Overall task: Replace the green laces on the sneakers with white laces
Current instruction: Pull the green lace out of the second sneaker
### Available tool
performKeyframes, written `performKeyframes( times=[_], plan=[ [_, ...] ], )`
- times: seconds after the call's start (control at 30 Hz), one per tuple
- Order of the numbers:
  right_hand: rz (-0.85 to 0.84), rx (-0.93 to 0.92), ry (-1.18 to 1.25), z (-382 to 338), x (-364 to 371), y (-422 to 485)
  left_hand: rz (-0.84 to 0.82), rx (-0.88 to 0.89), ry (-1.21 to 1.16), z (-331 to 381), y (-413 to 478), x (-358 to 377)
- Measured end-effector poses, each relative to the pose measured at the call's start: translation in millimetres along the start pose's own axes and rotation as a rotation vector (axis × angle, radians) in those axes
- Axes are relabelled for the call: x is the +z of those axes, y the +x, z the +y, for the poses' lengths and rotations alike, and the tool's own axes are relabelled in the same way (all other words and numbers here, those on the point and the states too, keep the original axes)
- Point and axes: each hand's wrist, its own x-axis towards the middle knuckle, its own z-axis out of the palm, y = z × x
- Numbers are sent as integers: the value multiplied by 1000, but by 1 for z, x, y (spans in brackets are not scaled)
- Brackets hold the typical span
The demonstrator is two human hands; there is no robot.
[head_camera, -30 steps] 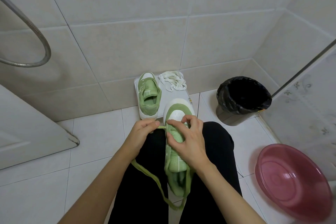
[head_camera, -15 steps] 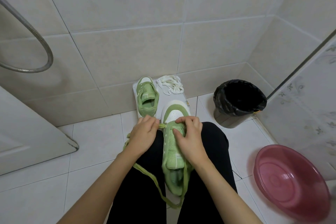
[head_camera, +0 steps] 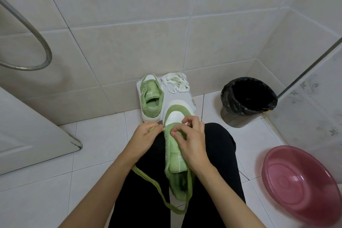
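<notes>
In the head view little has changed over the last second; the left hand [head_camera: 146, 135] still curls round a bunch of green lace [head_camera: 157, 189] just left of the lap sneaker [head_camera: 174, 153]; the right hand [head_camera: 192, 139] stays at the toe-end eyelets, thumb and forefinger pinching there. Probably the last crossing is resisting; the white laces [head_camera: 175, 83] lie untouched well beyond the fingertips, beside the other sneaker [head_camera: 150, 96].
</notes>
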Motion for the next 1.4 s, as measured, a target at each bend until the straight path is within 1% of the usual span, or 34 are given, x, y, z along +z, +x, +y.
performKeyframes(
  times=[0.07,0.13,0.17,0.27,0.37,0.5,0.6,0.67,0.77,0.97,1.1,1.17,1.3,1.4],
  plan=[
    [55,-137,-217,-4,1,1,7,-3,-4,-2,1,-1],
    [52,-226,-356,-7,2,1,13,-1,9,-3,0,-1],
    [12,-225,-335,-7,2,0,19,9,36,-4,1,-1],
    [-127,-165,-171,0,0,3,35,49,155,-4,1,-1],
    [-186,-125,-46,2,-2,6,23,73,178,-4,0,-3],
    [-215,-107,53,3,-2,7,-45,120,284,-4,-1,-7],
    [-202,-102,45,3,1,8,-103,181,429,-2,0,-5],
    [-190,-110,35,3,4,8,-111,198,465,-1,1,-4],
    [-164,-73,97,5,7,7,-110,176,359,2,0,-5],
    [-62,77,273,3,8,4,-134,101,144,3,-4,-7],
    [-124,45,358,3,-4,-1,-139,54,-17,-2,-9,-10],
    [-139,63,358,-1,-4,-6,-133,28,-69,-3,-10,-9],
    [-43,155,188,-6,4,-4,-76,-3,-41,-4,-7,-4],
    [-24,156,111,-9,6,-3,-31,29,113,-2,-5,-1]
  ],
)
